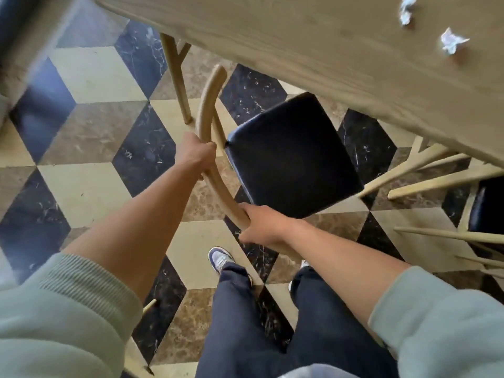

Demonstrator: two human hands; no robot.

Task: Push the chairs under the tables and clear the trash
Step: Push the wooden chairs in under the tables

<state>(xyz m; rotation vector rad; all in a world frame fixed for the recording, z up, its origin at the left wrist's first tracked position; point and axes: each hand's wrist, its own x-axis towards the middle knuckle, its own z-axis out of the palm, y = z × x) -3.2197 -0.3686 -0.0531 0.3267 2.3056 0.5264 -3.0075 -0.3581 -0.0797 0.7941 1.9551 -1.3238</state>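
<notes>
A wooden chair with a black padded seat (294, 156) stands in front of me, its seat just short of the edge of the light wooden table (313, 45). My left hand (195, 151) grips the curved wooden backrest rail (208, 105) near its middle. My right hand (266, 225) grips the same rail lower down, close to my legs. Two crumpled white paper scraps lie on the tabletop at the upper right, one (406, 9) above the other (452, 43).
A table leg (177, 85) stands left of the chair. A second chair with a black seat (488, 205) and pale spindles sits at the right edge. The floor is patterned marble tile. My feet (221, 259) are behind the chair.
</notes>
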